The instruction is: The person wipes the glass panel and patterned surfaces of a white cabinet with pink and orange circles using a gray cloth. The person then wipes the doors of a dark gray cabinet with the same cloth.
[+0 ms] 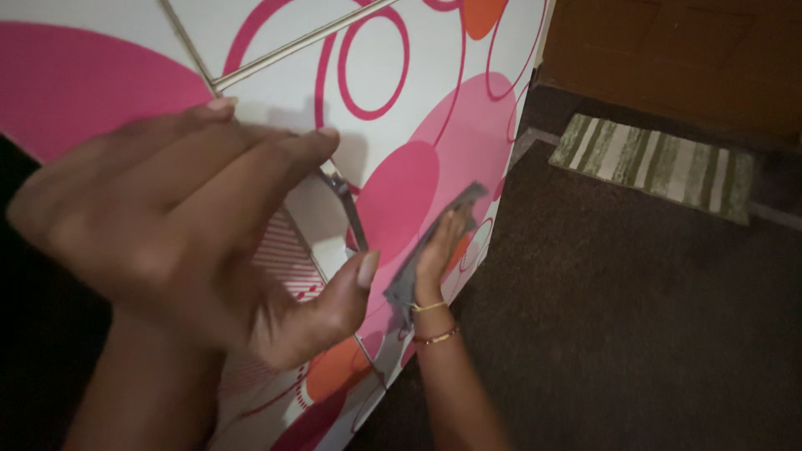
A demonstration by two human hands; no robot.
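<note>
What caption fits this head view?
Right hand presses a grey cloth to a pink-patterned cabinet; left hand rests open against it.

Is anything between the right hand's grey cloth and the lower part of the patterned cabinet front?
Nothing visible. The right hand presses the grey cloth flat on the white cabinet front with pink and orange circles. The left hand is higher up, near the metal handle.

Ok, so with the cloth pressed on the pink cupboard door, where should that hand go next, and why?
Probably slide the right hand and its grey cloth down the cupboard door. The cloth lies flat against the lower panel near the edge, and patterned surface shows below it. The left hand is spread near the metal handle.
</note>
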